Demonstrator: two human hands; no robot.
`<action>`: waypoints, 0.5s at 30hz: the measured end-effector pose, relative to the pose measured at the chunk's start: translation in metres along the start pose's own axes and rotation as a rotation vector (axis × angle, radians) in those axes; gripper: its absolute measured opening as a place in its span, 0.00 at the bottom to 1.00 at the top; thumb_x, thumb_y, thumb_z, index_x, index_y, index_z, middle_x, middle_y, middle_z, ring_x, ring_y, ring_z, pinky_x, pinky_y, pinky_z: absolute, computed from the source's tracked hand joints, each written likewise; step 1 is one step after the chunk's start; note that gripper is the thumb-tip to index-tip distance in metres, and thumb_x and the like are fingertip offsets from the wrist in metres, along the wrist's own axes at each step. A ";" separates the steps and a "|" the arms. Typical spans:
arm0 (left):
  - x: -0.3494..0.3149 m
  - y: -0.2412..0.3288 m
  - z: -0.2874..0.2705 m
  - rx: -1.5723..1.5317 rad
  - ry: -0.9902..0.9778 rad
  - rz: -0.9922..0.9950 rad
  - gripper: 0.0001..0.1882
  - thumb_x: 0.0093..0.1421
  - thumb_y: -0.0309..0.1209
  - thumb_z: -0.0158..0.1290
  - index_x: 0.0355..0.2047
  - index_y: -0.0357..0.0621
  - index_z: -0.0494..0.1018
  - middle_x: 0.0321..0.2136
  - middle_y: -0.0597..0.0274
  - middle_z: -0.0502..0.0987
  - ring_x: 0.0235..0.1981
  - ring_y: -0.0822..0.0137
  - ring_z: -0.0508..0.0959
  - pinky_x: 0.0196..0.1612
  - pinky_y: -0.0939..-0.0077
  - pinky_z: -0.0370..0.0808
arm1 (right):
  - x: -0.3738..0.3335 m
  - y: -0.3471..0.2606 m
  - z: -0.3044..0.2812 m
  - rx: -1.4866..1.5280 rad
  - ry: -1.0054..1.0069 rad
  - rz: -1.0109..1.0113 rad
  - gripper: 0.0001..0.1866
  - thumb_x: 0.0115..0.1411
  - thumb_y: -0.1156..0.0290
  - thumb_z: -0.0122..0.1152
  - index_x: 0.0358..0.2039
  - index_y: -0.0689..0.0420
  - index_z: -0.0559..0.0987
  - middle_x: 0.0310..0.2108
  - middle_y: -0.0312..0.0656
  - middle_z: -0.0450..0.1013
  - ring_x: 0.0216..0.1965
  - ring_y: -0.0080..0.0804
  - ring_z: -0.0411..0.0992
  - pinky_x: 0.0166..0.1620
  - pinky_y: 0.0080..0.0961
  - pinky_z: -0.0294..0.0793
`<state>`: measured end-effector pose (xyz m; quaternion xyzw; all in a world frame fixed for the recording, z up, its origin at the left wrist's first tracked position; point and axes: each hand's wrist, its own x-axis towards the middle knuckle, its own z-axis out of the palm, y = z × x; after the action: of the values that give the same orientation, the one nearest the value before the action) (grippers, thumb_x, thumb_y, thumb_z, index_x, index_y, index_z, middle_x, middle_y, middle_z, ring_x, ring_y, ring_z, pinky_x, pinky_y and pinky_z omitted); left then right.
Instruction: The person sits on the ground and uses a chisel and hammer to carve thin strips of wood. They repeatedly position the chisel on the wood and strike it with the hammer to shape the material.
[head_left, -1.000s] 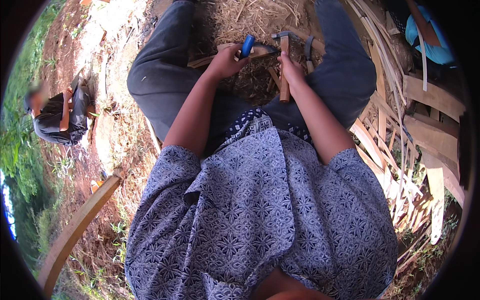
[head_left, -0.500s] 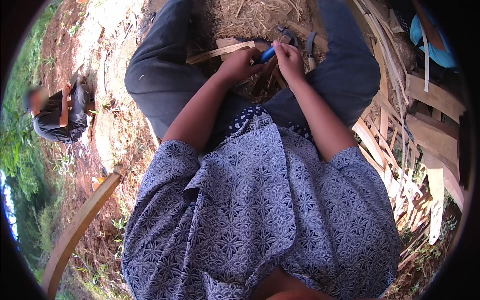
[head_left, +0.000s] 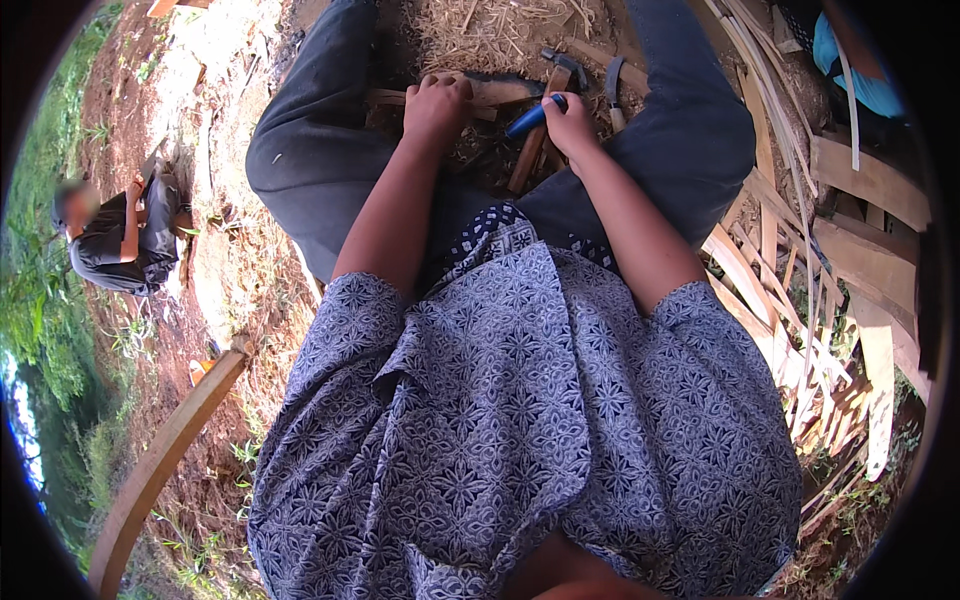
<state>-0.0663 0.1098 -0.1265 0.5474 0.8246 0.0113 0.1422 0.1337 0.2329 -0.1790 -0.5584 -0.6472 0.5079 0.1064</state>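
Observation:
My right hand [head_left: 572, 127] is closed around a short, thick blue cylinder [head_left: 530, 119] with a darker end, perhaps a marker. Over a pale strip of wood [head_left: 503, 93] lies my left hand [head_left: 437, 106], its fingers curled down onto it and their tips hidden. Just beyond my right hand is a hammer [head_left: 566, 64] with a dark metal head. To its right a curved blade with a pale handle [head_left: 614, 95] lies near my right leg. A reddish-brown wooden bar [head_left: 528, 160] slants below the blue cylinder.
Wood shavings [head_left: 480, 38] cover the ground between my legs. Long strips and boards [head_left: 868, 255] pile up on the right. A curved beam [head_left: 165, 465] rises at the lower left. Another person [head_left: 120, 235] sits at the far left; a blue-clad person [head_left: 868, 75] shows at the upper right.
My left hand has let go of the blue cylinder and moved left and away onto the wood strip. My right hand, still holding the cylinder, has shifted slightly nearer.

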 end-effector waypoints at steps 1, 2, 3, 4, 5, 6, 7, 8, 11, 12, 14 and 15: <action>-0.002 -0.001 0.000 -0.005 -0.019 0.002 0.11 0.62 0.38 0.57 0.45 0.59 0.80 0.47 0.64 0.79 0.58 0.58 0.74 0.58 0.53 0.70 | -0.002 -0.005 0.000 -0.025 0.006 -0.023 0.20 0.65 0.58 0.62 0.51 0.59 0.79 0.45 0.54 0.78 0.47 0.49 0.78 0.53 0.40 0.75; -0.003 -0.003 0.000 -0.010 -0.037 0.004 0.10 0.63 0.37 0.56 0.44 0.59 0.80 0.46 0.65 0.80 0.58 0.59 0.74 0.58 0.53 0.69 | -0.004 -0.009 0.000 -0.041 0.031 -0.034 0.20 0.64 0.59 0.63 0.51 0.58 0.79 0.45 0.54 0.78 0.46 0.49 0.78 0.53 0.40 0.75; -0.003 -0.004 -0.001 0.009 -0.065 0.022 0.10 0.63 0.37 0.55 0.44 0.58 0.80 0.46 0.64 0.80 0.58 0.58 0.74 0.58 0.54 0.69 | -0.007 -0.013 0.000 -0.057 0.055 -0.044 0.20 0.63 0.60 0.63 0.51 0.57 0.79 0.45 0.54 0.78 0.46 0.50 0.77 0.53 0.41 0.75; -0.001 -0.004 -0.001 0.029 -0.093 0.045 0.10 0.63 0.36 0.55 0.43 0.58 0.80 0.46 0.64 0.80 0.58 0.58 0.75 0.58 0.55 0.69 | -0.007 -0.013 -0.001 -0.072 0.084 -0.054 0.20 0.62 0.61 0.64 0.51 0.57 0.79 0.46 0.54 0.77 0.45 0.51 0.77 0.53 0.41 0.75; 0.001 -0.004 -0.001 0.049 -0.120 0.067 0.09 0.63 0.35 0.55 0.43 0.57 0.80 0.47 0.64 0.80 0.58 0.57 0.75 0.58 0.55 0.69 | -0.005 -0.011 0.000 -0.148 0.159 -0.173 0.20 0.61 0.62 0.65 0.52 0.57 0.79 0.45 0.53 0.77 0.44 0.50 0.77 0.52 0.41 0.75; 0.003 -0.004 -0.001 0.068 -0.123 0.079 0.09 0.63 0.35 0.55 0.43 0.57 0.80 0.46 0.63 0.80 0.57 0.57 0.75 0.58 0.55 0.70 | -0.003 -0.009 0.001 -0.224 0.235 -0.292 0.21 0.60 0.63 0.66 0.52 0.56 0.79 0.44 0.52 0.77 0.43 0.50 0.77 0.51 0.41 0.75; 0.003 -0.005 0.000 0.087 -0.126 0.086 0.09 0.62 0.35 0.55 0.42 0.57 0.80 0.46 0.63 0.80 0.57 0.56 0.76 0.57 0.55 0.71 | -0.004 -0.014 0.001 -0.300 0.307 -0.412 0.22 0.59 0.64 0.67 0.53 0.56 0.78 0.43 0.52 0.77 0.41 0.49 0.77 0.50 0.41 0.76; 0.003 -0.006 0.001 0.105 -0.130 0.093 0.09 0.62 0.34 0.55 0.42 0.57 0.80 0.46 0.63 0.80 0.56 0.56 0.77 0.57 0.56 0.72 | -0.004 -0.020 0.002 -0.291 0.472 -0.635 0.19 0.56 0.67 0.68 0.49 0.56 0.81 0.37 0.48 0.77 0.37 0.46 0.76 0.46 0.39 0.76; 0.004 -0.006 -0.007 -0.115 -0.100 0.030 0.11 0.63 0.32 0.52 0.44 0.57 0.80 0.47 0.61 0.79 0.54 0.57 0.78 0.53 0.50 0.75 | -0.011 -0.038 -0.002 -0.045 0.196 -0.581 0.14 0.57 0.68 0.67 0.43 0.57 0.83 0.32 0.45 0.77 0.35 0.41 0.76 0.45 0.35 0.76; 0.005 -0.007 -0.005 -0.117 -0.073 0.044 0.11 0.63 0.31 0.52 0.44 0.56 0.80 0.47 0.61 0.79 0.54 0.57 0.79 0.53 0.50 0.75 | -0.010 -0.038 0.001 0.053 0.102 -0.520 0.10 0.58 0.68 0.67 0.38 0.57 0.84 0.29 0.43 0.77 0.33 0.36 0.76 0.42 0.32 0.76; 0.003 -0.011 0.001 -0.121 -0.022 0.075 0.11 0.63 0.31 0.52 0.44 0.55 0.79 0.46 0.61 0.79 0.54 0.56 0.79 0.53 0.49 0.76 | -0.013 -0.036 0.004 0.078 0.022 -0.441 0.11 0.60 0.66 0.67 0.39 0.57 0.84 0.30 0.43 0.78 0.32 0.34 0.77 0.41 0.31 0.77; 0.001 -0.012 0.005 -0.051 -0.038 0.073 0.11 0.63 0.31 0.53 0.44 0.55 0.79 0.46 0.61 0.79 0.53 0.57 0.79 0.52 0.49 0.76 | -0.014 -0.035 0.006 0.091 -0.018 -0.401 0.11 0.60 0.65 0.66 0.40 0.57 0.84 0.30 0.43 0.79 0.32 0.33 0.78 0.40 0.31 0.77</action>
<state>-0.0759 0.1053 -0.1331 0.5735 0.8006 0.0270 0.1715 0.1129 0.2228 -0.1480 -0.4082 -0.7229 0.5102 0.2246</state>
